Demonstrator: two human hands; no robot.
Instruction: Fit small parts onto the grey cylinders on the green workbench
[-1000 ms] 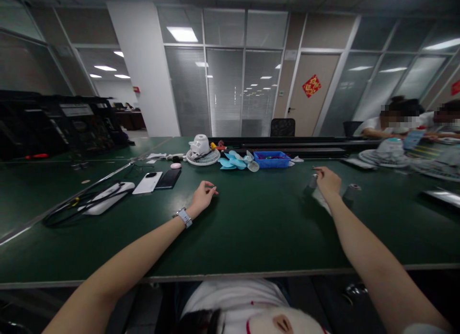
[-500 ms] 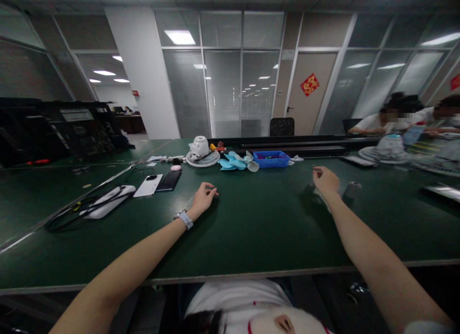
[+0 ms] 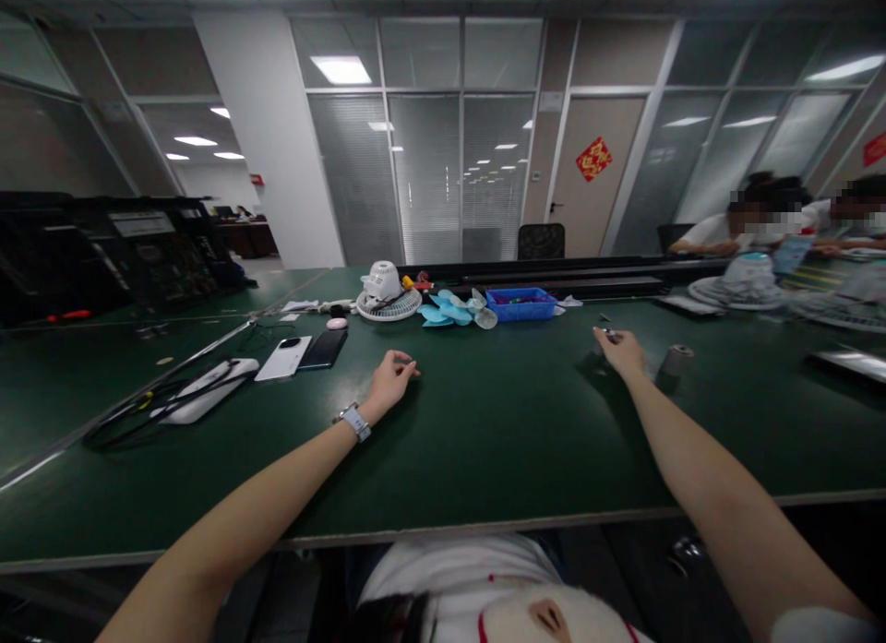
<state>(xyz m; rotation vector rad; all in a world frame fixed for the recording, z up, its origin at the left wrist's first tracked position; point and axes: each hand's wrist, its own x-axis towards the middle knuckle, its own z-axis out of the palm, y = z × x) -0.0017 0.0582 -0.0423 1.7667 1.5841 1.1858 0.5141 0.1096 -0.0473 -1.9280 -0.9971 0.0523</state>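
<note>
My left hand (image 3: 391,381) rests on the green table, fingers curled in and the thumb close to the fingertips. A tiny pale spot shows at those tips, too small to name. Over to the right, my right hand (image 3: 621,354) is low over the table with its fingers closed on a small silvery thing (image 3: 609,333), mostly hidden by them. Just beyond the fingers lies a small thin piece (image 3: 604,317). Beside the right wrist stands a grey cylinder (image 3: 676,360), perhaps a metal can or roll.
At the back are a white fan part (image 3: 383,283), light-blue fan blades (image 3: 447,309) and a blue basket (image 3: 522,304). Two phones (image 3: 283,358) and a white device with a black cable (image 3: 208,394) lie left. Other people (image 3: 712,235) sit at the far right.
My right hand has drawn back slightly toward me and left, uncovering the small thin piece beyond it. My left hand has stayed in place.
</note>
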